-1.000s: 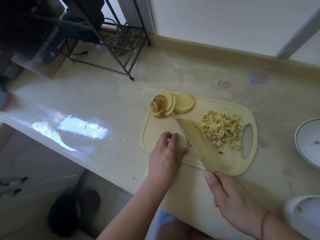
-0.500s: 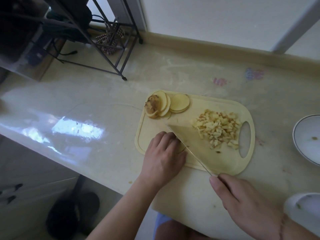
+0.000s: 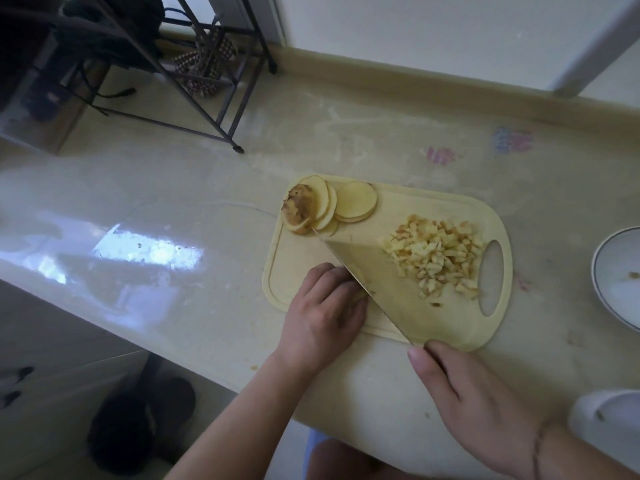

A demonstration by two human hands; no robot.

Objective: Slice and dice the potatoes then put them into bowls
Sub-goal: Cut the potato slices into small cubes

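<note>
The right hand [image 3: 481,407] grips the knife [image 3: 374,282], whose handle is hidden in its curled fingers. A second ago the blade stood edge-on; now it leans over, its broad side facing up. Left of the knife, the left hand [image 3: 325,313] curls over a slice [image 3: 360,295], pinning it to the board [image 3: 460,327]. Right of the blade lie the dice [image 3: 436,254]; at its tip, uncut slices [image 3: 346,206]. The bowl [image 3: 616,282] waits further right. Dicing likely goes on.
</note>
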